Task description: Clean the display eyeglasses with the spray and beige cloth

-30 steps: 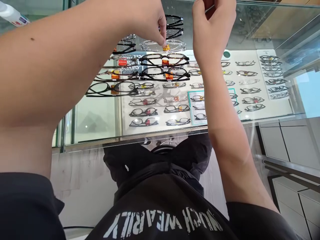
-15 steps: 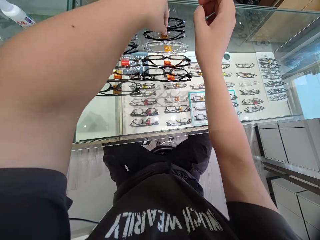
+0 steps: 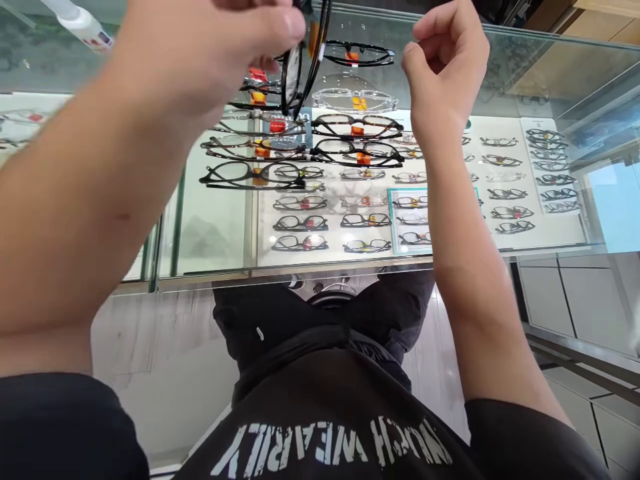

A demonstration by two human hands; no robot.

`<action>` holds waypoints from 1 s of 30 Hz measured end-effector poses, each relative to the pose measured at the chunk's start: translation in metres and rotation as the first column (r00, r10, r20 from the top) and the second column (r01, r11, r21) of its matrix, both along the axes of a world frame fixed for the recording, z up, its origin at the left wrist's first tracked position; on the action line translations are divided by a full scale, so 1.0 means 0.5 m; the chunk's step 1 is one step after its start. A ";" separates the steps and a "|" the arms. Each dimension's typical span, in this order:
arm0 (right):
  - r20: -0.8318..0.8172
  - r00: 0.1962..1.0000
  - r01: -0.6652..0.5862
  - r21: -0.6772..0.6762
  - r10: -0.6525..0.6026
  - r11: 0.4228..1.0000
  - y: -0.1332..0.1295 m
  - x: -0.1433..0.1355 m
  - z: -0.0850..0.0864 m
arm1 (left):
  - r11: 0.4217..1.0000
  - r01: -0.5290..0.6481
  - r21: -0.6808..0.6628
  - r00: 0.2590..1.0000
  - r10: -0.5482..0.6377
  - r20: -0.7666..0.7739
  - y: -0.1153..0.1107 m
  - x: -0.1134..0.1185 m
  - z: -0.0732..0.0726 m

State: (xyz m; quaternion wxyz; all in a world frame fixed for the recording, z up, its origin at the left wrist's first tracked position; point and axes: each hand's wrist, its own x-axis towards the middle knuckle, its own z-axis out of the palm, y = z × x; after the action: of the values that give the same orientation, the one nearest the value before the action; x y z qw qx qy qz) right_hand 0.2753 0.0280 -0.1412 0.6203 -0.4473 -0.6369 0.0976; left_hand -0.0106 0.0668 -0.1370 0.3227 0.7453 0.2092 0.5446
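Note:
My left hand (image 3: 250, 33), at the top centre, is closed on black-framed eyeglasses (image 3: 319, 57). They hang on edge above the counter, with an orange label on a lens; their upper part is cut off by the frame. To the right, my right hand (image 3: 447, 63) hovers over the glass, fingers loosely curled and thumb apart from the index finger, nothing visible in it. Between the hands lie black eyeglasses (image 3: 373, 63), with clear-framed eyeglasses (image 3: 325, 101) nearer me. Closer still are tortoiseshell eyeglasses (image 3: 330, 135) and another black pair (image 3: 325, 160).
A second column of eyeglasses, with a black pair (image 3: 215, 185) nearest me, lies on the glass counter (image 3: 210, 250) at left. Under the glass are rows of eyeglasses (image 3: 300, 248) and a teal-edged card (image 3: 391, 227). A white bottle (image 3: 83, 27) stands at the upper left.
My left hand has lifted black eyeglasses off the far end of the middle column and swung left and toward me, tilting them on edge. My right hand has shifted slightly right.

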 end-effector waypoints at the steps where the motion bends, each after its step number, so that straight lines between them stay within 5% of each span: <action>1: -0.010 0.998 -0.063 -0.003 0.063 0.998 -0.007 -0.009 -0.001 | 0.993 -0.011 -0.120 1.000 0.011 -0.002 -0.047 -0.011 -0.001; 3: 0.031 0.978 -0.203 -0.061 0.206 0.977 -0.033 -0.034 0.002 | 0.963 -0.051 -0.266 0.997 0.062 0.034 -0.126 -0.023 -0.010; 5: 0.128 0.931 -0.314 -0.187 0.340 0.931 -0.072 -0.065 0.009 | 0.961 -0.097 -0.261 0.989 0.122 0.082 -0.172 -0.025 -0.029; 9: 0.068 0.823 -0.513 -0.335 0.564 0.790 -0.150 -0.117 0.022 | 0.977 -0.128 -0.169 0.970 0.159 0.183 -0.198 -0.015 -0.057; 12: 0.013 0.797 -0.560 -0.360 0.604 0.747 -0.175 -0.134 0.021 | 0.970 -0.144 -0.198 0.964 0.182 0.192 -0.218 0.001 -0.045; 21: 0.028 0.827 -0.514 -0.365 0.561 0.776 -0.175 -0.128 0.008 | 0.963 -0.044 -0.267 0.995 0.067 0.076 -0.254 0.009 -0.017; 25: 0.061 0.855 -0.461 -0.367 0.516 0.808 -0.170 -0.124 0.011 | 0.955 -0.132 -0.266 0.989 0.144 0.024 -0.255 0.011 -0.015; 30: 0.039 0.839 -0.514 -0.269 0.543 0.814 -0.159 -0.115 0.007 | 0.965 -0.048 -0.258 0.984 0.091 0.156 -0.258 0.015 -0.006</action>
State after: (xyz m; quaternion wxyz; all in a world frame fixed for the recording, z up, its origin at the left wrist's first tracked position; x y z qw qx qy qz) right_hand 0.2176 -0.0514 -0.1377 0.4703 -0.3311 -0.7532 0.3191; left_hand -0.0029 -0.0621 -0.1401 0.4122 0.6420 0.2756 0.5848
